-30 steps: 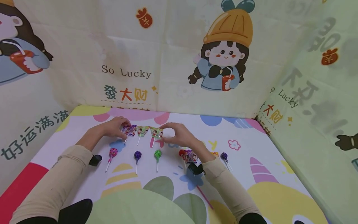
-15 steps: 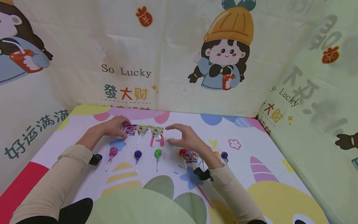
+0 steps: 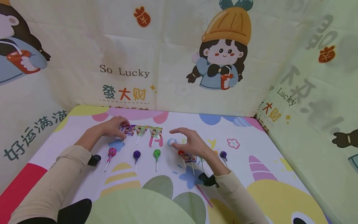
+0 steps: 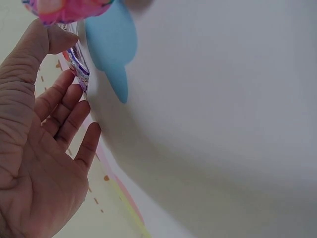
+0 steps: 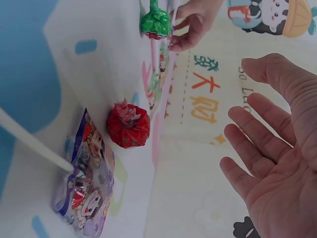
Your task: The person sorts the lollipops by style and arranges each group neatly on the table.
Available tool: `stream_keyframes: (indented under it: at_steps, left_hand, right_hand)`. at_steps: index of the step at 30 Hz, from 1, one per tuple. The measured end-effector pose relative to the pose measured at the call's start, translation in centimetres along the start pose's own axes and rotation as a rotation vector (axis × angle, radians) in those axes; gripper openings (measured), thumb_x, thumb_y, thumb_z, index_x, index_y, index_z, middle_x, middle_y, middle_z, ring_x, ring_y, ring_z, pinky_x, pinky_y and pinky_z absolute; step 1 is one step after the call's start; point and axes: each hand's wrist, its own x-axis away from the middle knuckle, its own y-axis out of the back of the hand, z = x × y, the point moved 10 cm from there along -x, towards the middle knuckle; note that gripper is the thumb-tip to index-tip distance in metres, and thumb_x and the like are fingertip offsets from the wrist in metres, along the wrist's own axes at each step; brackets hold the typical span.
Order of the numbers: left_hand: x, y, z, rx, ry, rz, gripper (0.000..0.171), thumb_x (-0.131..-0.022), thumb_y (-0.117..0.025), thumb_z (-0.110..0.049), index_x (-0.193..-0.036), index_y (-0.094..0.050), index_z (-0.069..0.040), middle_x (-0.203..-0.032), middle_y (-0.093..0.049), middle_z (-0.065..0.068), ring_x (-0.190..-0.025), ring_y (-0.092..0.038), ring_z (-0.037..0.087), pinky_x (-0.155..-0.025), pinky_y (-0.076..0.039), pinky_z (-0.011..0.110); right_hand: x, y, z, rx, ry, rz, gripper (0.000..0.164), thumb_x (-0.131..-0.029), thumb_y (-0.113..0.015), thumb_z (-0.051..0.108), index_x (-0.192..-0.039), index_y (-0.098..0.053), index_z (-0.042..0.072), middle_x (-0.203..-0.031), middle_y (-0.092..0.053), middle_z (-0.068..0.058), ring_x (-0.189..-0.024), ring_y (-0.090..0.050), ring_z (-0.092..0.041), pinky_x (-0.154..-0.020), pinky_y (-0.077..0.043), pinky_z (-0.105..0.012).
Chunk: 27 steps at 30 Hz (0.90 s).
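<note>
My left hand (image 3: 111,127) is at the far row, its thumb and fingers pinching the edges of a purple-packet lollipop (image 3: 130,129). To its right lie two lollipops in green packets, a near one (image 3: 142,130) and a farther one (image 3: 155,132). My right hand (image 3: 191,141) hovers right of that row, thumb and fingers spread apart, holding nothing. Below it are a red ball lollipop (image 5: 128,125) and another purple-packet lollipop (image 5: 89,186). A nearer row has pink (image 3: 112,152), dark purple (image 3: 136,154) and green (image 3: 157,153) ball lollipops.
Right of the red one, my right forearm partly hides more lollipops, including an orange one (image 3: 216,152). A dark purple lollipop (image 3: 223,154) lies beyond it. A printed cloth (image 3: 167,62) hangs behind the patterned tabletop (image 3: 240,133).
My right hand has drawn away from the rightmost green-packet lollipop, moving right and slightly nearer. My left hand stays at the purple packet. The lollipops lie as before.
</note>
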Motion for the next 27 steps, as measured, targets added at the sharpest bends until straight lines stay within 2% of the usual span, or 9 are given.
stream_keyframes:
  at_steps: [8,16,27]
  left_hand:
    - [-0.1,-0.1,0.1,-0.006,0.011,0.004,0.065,-0.078,-0.087,-0.025,-0.130,-0.056,0.000,-0.129,-0.052,0.023,-0.119,-0.046,0.040,-0.110,-0.040,0.062]
    - [0.0,-0.1,0.0,0.000,0.015,0.011,0.066,-0.078,-0.086,-0.024,-0.130,-0.056,0.001,-0.129,-0.052,0.023,-0.119,-0.045,0.040,-0.110,-0.039,0.063]
    - [-0.1,-0.2,0.1,-0.002,0.006,0.013,0.064,-0.078,-0.086,-0.025,-0.129,-0.056,0.000,-0.128,-0.052,0.022,-0.118,-0.045,0.039,-0.110,-0.039,0.063]
  right_hand:
    - [1.3,0.4,-0.7,-0.020,-0.019,-0.021,0.046,-0.090,-0.078,0.022,-0.134,-0.066,0.015,-0.138,-0.065,-0.001,-0.137,-0.052,-0.024,-0.112,-0.041,-0.056]
    - [2.5,1.0,-1.4,-0.010,0.002,-0.037,0.046,-0.089,-0.080,0.020,-0.133,-0.067,0.013,-0.135,-0.066,0.000,-0.134,-0.055,-0.024,-0.112,-0.042,-0.053]
    - [4.0,1.1,-3.1,-0.038,-0.029,-0.024,0.046,-0.089,-0.080,0.022,-0.133,-0.066,0.014,-0.136,-0.066,-0.002,-0.134,-0.055,-0.027,-0.110,-0.042,-0.060]
